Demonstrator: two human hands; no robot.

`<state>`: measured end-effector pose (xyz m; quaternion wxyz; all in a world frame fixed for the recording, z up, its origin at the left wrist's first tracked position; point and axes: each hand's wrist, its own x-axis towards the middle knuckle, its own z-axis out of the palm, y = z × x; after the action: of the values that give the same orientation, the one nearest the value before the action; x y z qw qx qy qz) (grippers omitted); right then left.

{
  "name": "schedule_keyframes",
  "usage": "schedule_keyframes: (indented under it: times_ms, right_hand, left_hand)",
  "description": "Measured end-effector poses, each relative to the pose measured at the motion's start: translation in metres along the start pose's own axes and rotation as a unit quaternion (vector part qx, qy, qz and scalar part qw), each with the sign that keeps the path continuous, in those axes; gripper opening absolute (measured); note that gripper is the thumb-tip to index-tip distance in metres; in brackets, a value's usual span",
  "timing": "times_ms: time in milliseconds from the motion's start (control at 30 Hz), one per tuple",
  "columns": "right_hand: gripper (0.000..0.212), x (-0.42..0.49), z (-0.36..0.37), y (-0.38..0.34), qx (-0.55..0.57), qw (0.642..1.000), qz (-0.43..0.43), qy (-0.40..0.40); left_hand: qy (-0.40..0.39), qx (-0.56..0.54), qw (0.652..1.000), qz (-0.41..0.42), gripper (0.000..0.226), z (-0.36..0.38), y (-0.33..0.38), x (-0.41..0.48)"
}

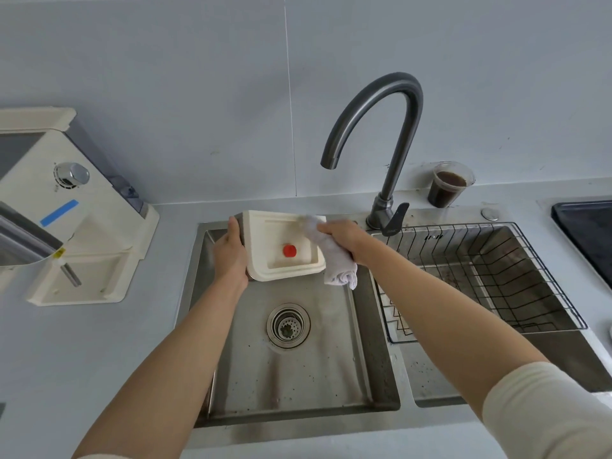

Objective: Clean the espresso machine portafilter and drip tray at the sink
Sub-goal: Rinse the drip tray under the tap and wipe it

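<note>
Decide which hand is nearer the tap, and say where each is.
Right. The right hand, gripping a cloth on the tray, sits just left of the tap. The left hand holds the tray's left side, further from it.

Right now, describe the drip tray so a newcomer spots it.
Start at the steel sink's left basin. At its far edge the left hand grips a cream rectangular drip tray, the right hand holding a white cloth to it. Unlike the cream machine base nearby, it has a red button inside.
</note>
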<state>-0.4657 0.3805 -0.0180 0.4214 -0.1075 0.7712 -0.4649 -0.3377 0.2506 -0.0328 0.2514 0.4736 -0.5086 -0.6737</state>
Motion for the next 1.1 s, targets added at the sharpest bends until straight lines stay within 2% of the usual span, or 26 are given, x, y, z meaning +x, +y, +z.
schedule_keyframes:
  times_ms: [67, 233, 400, 667, 767, 833, 900, 1033, 1100]
  right_hand:
    - [0.027, -0.003, -0.001, -0.008, 0.008, 1.000, -0.030, 0.005]
    - [0.035, -0.012, 0.017, -0.018, -0.086, 0.994, -0.073, 0.007]
    - [0.031, -0.015, 0.040, -0.019, -0.141, 0.982, -0.125, 0.002]
    - [0.042, -0.021, 0.035, -0.020, -0.231, 0.960, -0.136, -0.078]
    - [0.036, -0.024, 0.027, -0.019, -0.181, 0.970, -0.141, -0.080]
    - [0.022, -0.025, 0.024, -0.017, -0.091, 0.981, -0.160, -0.054]
    - [0.022, -0.025, 0.025, -0.018, -0.027, 0.982, -0.184, -0.016]
    - [0.036, -0.024, 0.039, -0.023, -0.052, 0.963, -0.260, 0.049]
    - [0.024, -0.024, 0.049, -0.025, -0.091, 0.960, -0.260, 0.054]
  left_hand:
    - [-0.001, 0.006, 1.000, -0.009, 0.042, 0.005, -0.001, -0.005]
    - [0.013, -0.021, 0.999, -0.028, 0.039, 0.018, 0.000, -0.009]
    - [0.022, -0.031, 0.999, -0.035, 0.040, 0.026, 0.007, -0.011]
    - [0.049, -0.073, 0.992, -0.090, 0.037, 0.022, 0.021, -0.007]
    - [0.043, -0.090, 0.988, -0.119, 0.038, 0.020, 0.026, -0.002]
    - [0.036, -0.113, 0.986, -0.116, 0.044, 0.021, 0.028, -0.001]
    - [0.039, -0.130, 0.985, -0.107, 0.048, 0.023, 0.028, 0.000]
    - [0.041, -0.182, 0.979, -0.088, 0.044, 0.029, 0.026, -0.015]
    - [0.026, -0.196, 0.976, -0.095, 0.041, 0.033, 0.023, -0.021]
